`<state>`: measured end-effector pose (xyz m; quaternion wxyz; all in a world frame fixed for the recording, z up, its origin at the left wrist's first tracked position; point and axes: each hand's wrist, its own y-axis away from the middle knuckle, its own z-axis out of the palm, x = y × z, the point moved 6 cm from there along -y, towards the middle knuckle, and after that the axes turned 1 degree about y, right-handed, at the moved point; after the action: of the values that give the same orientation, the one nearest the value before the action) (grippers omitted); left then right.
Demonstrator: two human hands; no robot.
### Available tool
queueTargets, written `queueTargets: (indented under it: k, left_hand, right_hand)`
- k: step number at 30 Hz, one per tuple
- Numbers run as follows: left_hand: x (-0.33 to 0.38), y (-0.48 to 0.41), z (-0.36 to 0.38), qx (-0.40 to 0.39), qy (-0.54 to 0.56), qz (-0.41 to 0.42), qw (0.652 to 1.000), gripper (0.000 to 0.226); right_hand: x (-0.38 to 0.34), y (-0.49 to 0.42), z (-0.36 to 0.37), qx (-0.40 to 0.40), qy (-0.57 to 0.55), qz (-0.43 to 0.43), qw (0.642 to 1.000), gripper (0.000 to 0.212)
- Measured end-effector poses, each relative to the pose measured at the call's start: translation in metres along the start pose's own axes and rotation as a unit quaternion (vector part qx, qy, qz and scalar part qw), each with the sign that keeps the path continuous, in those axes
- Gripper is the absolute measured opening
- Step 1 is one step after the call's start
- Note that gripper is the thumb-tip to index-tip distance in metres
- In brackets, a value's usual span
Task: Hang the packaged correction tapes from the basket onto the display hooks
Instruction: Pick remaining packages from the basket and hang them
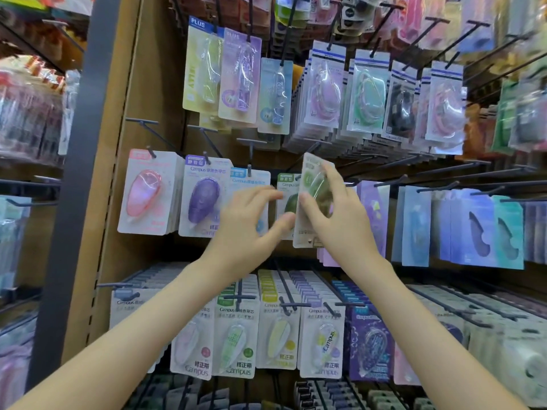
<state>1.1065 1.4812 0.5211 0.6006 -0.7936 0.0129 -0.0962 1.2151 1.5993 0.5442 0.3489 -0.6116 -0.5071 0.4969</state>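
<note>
My right hand (337,214) grips a green packaged correction tape (315,184), held upright in front of the middle row of display hooks. Its top edge is level with the tip of a black hook (313,149). Behind it hangs another green pack (288,199) on the same row. My left hand (251,220) is beside the held pack with fingers spread and thumb near its lower left edge; whether it touches the pack is unclear. The basket is out of view.
Pink (148,193), purple (202,199) and blue packs hang left of the green ones. Rows of other packaged tapes fill the hooks above and below. Long black hook arms (438,187) jut toward me at the right. A grey upright post (77,161) stands at the left.
</note>
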Motion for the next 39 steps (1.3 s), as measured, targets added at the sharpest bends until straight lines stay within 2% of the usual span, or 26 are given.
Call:
queueTargets:
  k: [2,3,5,6,7,8,9,10,12,15,17,19,20,22,24,28,35,39]
  left_hand:
    - [0.021,0.010,0.014,-0.091,0.129,-0.033,0.987,0.038]
    - [0.026,0.014,0.019,-0.097,0.137,-0.033,0.985,0.035]
    - [0.025,0.013,0.016,-0.042,0.112,-0.026,0.993,0.024]
    - [0.021,0.011,0.011,-0.009,0.101,-0.039,0.994,0.018]
    - [0.015,0.008,0.007,0.009,0.101,-0.063,0.993,0.015]
    - [0.009,0.004,0.005,0.011,0.109,-0.090,0.990,0.015]
    - [0.005,0.000,0.003,-0.001,0.112,-0.110,0.988,0.015]
    - [0.002,-0.003,0.003,-0.025,0.108,-0.119,0.987,0.016]
    - [-0.001,-0.008,0.005,-0.083,0.106,-0.110,0.985,0.022]
    - [0.000,-0.011,0.009,-0.166,0.080,-0.088,0.979,0.026]
    - [0.002,-0.013,0.009,-0.166,0.103,-0.081,0.978,0.023]
    - [0.001,-0.015,0.000,-0.093,0.127,-0.081,0.984,0.021]
    - [-0.002,-0.017,-0.006,-0.043,0.106,-0.074,0.991,0.023]
    - [-0.009,-0.021,-0.019,0.063,-0.018,-0.019,0.998,0.032]
    - [-0.019,-0.024,-0.021,0.101,-0.155,0.020,0.982,0.041]
    - [-0.046,-0.023,-0.006,0.039,-0.282,0.020,0.958,0.052]
    - [-0.051,-0.022,0.002,0.003,-0.335,0.019,0.942,0.062]
    - [-0.048,-0.024,0.005,0.000,-0.359,0.035,0.933,0.066]
  right_hand:
    - [-0.003,0.001,-0.005,0.019,-0.096,0.011,0.995,0.052]
    - [-0.003,0.001,-0.004,0.003,-0.134,0.021,0.991,0.051]
    - [-0.001,0.003,-0.002,-0.057,-0.177,0.047,0.981,0.052]
    - [-0.001,0.006,-0.002,-0.082,-0.153,0.050,0.983,0.055]
    - [0.000,0.009,-0.006,-0.084,-0.068,0.027,0.994,0.058]
    - [-0.003,0.011,-0.013,-0.059,0.063,-0.022,0.996,0.061]
    - [-0.008,0.013,-0.018,-0.020,0.182,-0.098,0.978,0.061]
    - [-0.012,0.016,-0.019,0.001,0.251,-0.180,0.951,0.060]
    - [-0.012,0.021,-0.012,-0.030,0.291,-0.280,0.914,0.055]
    - [-0.010,0.024,-0.006,-0.091,0.279,-0.320,0.901,0.055]
    - [-0.011,0.024,-0.008,-0.087,0.252,-0.306,0.914,0.052]
    - [-0.010,0.019,-0.015,-0.047,0.218,-0.253,0.942,0.049]
    - [-0.007,0.014,-0.019,-0.023,0.193,-0.217,0.957,0.050]
    - [0.002,0.002,-0.024,0.002,0.164,-0.142,0.976,0.055]
    - [0.010,-0.010,-0.022,0.006,0.175,-0.085,0.981,0.057]
    - [0.011,-0.024,-0.006,-0.004,0.187,-0.030,0.982,0.055]
    - [0.004,-0.021,0.004,0.032,0.193,-0.018,0.980,0.058]
    - [0.002,-0.017,0.006,0.021,0.196,-0.029,0.980,0.063]
